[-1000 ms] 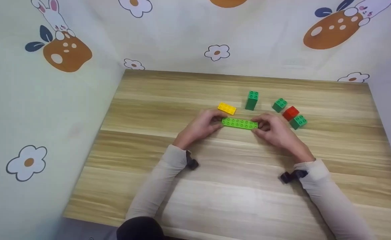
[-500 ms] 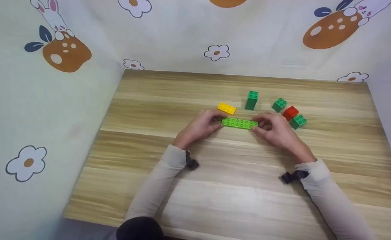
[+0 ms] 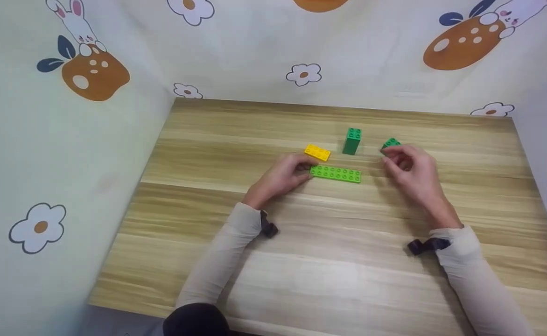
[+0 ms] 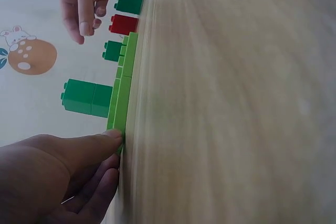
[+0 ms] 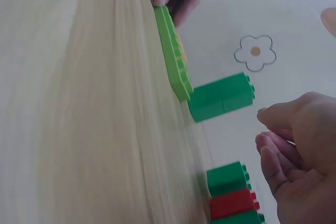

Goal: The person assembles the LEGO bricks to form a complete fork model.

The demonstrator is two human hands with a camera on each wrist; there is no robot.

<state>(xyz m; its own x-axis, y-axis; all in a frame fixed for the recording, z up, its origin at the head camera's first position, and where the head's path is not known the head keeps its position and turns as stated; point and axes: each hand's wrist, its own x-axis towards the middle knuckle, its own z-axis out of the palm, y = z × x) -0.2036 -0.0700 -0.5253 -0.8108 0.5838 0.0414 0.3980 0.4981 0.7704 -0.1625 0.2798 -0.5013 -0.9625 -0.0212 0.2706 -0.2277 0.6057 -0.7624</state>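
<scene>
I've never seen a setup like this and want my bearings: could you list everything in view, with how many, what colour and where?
Studded strip: 1, light green, on the table
Studded plate: 1, yellow, behind the strip's left end
Two-brick stack: 1, green, behind the strip's right end
Single bricks: 2, green, right of the stack
Red brick: 1, red, between those two
Table: 1, wood-grain, beneath everything
Printed walls: 3, pale, left, back and right
Rounded object: 1, black, bottom edge, unclear what
Wrist cameras: 2, black, one per wrist
Sleeves: 2, beige, on both arms
Left hand: 1, bare, pinching the strip's left end
Right hand: 1, bare, near the single bricks
</scene>
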